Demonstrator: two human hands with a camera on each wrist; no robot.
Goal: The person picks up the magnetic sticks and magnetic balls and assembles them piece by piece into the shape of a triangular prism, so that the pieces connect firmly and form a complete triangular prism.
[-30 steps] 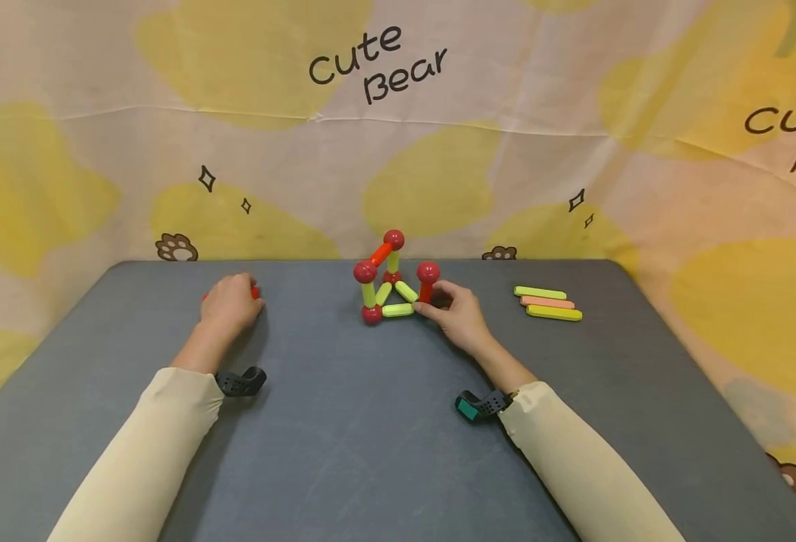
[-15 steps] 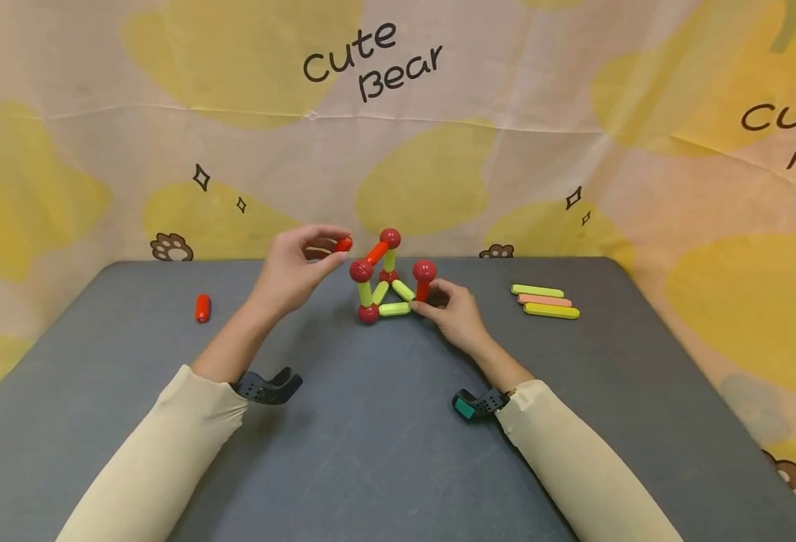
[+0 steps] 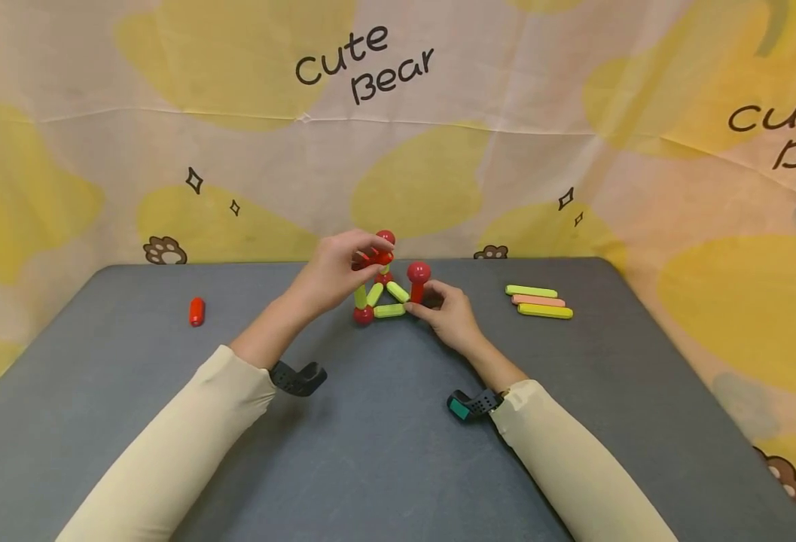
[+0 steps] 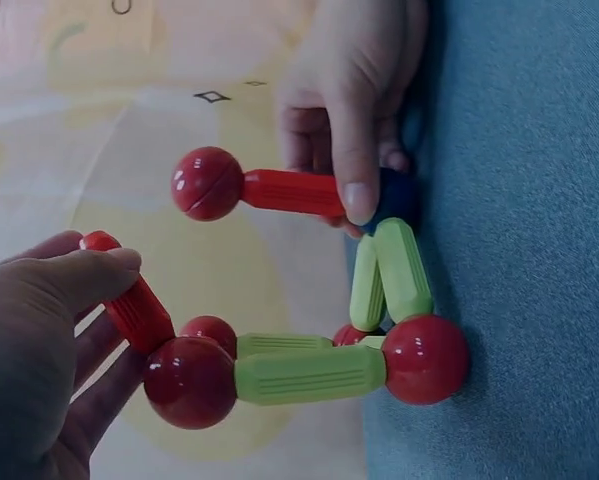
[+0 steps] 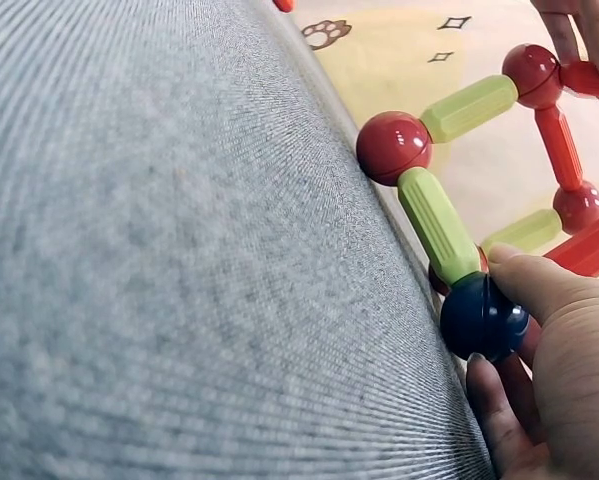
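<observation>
Rods and balls on a grey desk (image 3: 370, 467), read from left to right. At far left, a loose red rod (image 3: 197, 311) lies well apart from the other pieces. Next, the left hand (image 3: 337, 271) grasps a second red rod (image 4: 134, 305), pinched between thumb and fingers; the lower end of this rod touches an upper red ball (image 4: 189, 382) of the frame (image 3: 374, 294). The frame stands upright at mid-desk: light green rods form its triangular base — two red corners and one blue ball (image 5: 482, 317) — and a crossing red rod (image 5: 559, 148) links two of its upper balls. At its right corner, an upright red rod (image 3: 416, 292) bears a red top ball (image 3: 419, 272). There the right hand (image 3: 453, 320) grasps the blue ball, thumb and fingers about it. At far right, a green rod (image 3: 532, 290), a pink rod (image 3: 538, 301) and a yellow rod (image 3: 544, 311) lie side by side.
</observation>
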